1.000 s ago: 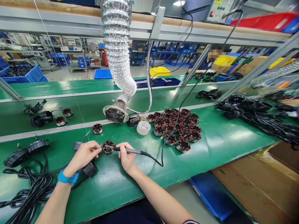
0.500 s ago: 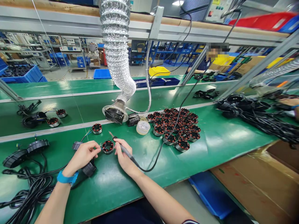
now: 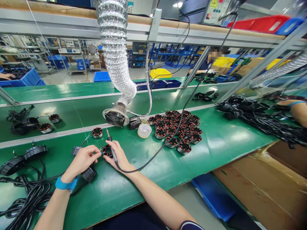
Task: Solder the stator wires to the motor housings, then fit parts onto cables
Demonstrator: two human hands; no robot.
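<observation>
My left hand point(image 3: 83, 158) pinches thin wires point(image 3: 101, 153) at the left side of a copper-wound motor stator point(image 3: 106, 150). In my right hand point(image 3: 120, 157) is a soldering iron point(image 3: 109, 139), its tip pointing up and away from the stator. The right fingers also reach the stator's near right edge and partly cover it. Just beyond lies another stator point(image 3: 97, 133) with coloured wires, leading to a black round housing point(image 3: 76, 150). Under my left wrist a second black housing point(image 3: 89, 174) rests on the green bench point(image 3: 134, 188).
Many stators point(image 3: 183, 148) stand grouped at right, crossed by the iron's cable point(image 3: 153, 158). A round whitish tub point(image 3: 144, 130) and fume-duct fan point(image 3: 115, 118) are ahead. Black cables point(image 3: 26, 195) pile at left, more point(image 3: 259, 121) at far right. A co-worker's arm point(image 3: 297, 108) shows there.
My right hand has moved left against the stator, and the soldering iron has swung more upright. My left hand keeps its pinch on the wires. The camera view has shifted slightly.
</observation>
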